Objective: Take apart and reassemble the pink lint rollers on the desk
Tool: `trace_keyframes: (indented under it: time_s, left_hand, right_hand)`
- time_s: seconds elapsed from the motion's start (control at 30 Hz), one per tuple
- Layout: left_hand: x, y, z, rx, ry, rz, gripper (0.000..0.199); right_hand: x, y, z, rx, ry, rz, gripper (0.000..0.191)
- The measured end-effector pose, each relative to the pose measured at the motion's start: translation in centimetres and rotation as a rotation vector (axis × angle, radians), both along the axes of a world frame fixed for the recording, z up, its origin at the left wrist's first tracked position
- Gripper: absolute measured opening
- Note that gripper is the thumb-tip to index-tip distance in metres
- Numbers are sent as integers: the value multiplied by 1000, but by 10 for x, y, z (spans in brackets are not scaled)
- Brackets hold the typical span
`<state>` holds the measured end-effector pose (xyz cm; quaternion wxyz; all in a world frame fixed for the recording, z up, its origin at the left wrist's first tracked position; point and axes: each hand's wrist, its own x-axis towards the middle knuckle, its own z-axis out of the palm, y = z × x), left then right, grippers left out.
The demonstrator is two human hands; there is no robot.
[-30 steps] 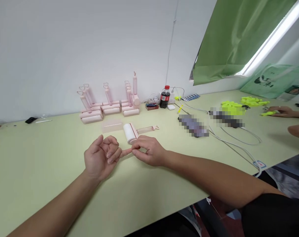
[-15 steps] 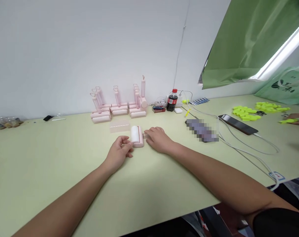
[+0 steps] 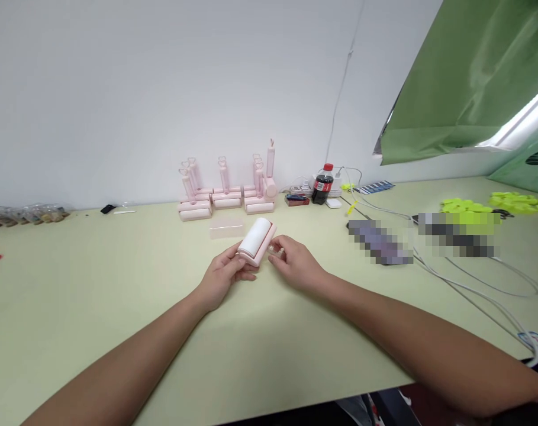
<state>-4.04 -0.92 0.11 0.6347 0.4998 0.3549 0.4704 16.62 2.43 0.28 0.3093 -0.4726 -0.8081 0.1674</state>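
My left hand [image 3: 222, 273] grips the lower end of a pink lint roller [image 3: 256, 238] with a white paper roll, tilted and raised a little off the table. My right hand [image 3: 295, 260] is closed at the roller's right side, its fingers curled round what looks like the clear handle [image 3: 275, 251]; most of it is hidden. Behind the roller, a clear pinkish cover [image 3: 226, 228] lies on the table. Farther back, several pink lint rollers [image 3: 226, 200] stand in a group by the wall, their handles upright with heart-shaped loops.
A cola bottle [image 3: 322, 184] stands at the back beside a dark red box [image 3: 297, 200] and a white case [image 3: 333, 203]. To the right lie a blurred phone [image 3: 379, 241], white cables [image 3: 464, 283] and yellow-green pieces [image 3: 466, 207]. Small clear-wrapped items [image 3: 26, 215] line the back left.
My left hand has taken hold of the lint roller and lifted and tilted it. My right hand's fingers have curled in at its handle side. The view has shifted left.
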Motion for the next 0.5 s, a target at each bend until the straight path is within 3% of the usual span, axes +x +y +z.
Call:
trace_keyframes:
  time_s: [0.13, 0.5]
  left_hand:
    - [0, 3, 0, -48, -11, 18, 37]
    - [5, 2, 7, -187, -74, 76, 42]
  right_hand:
    - [-2, -2, 0, -22, 9, -6, 14]
    - [-4, -8, -2, 6, -26, -9, 17]
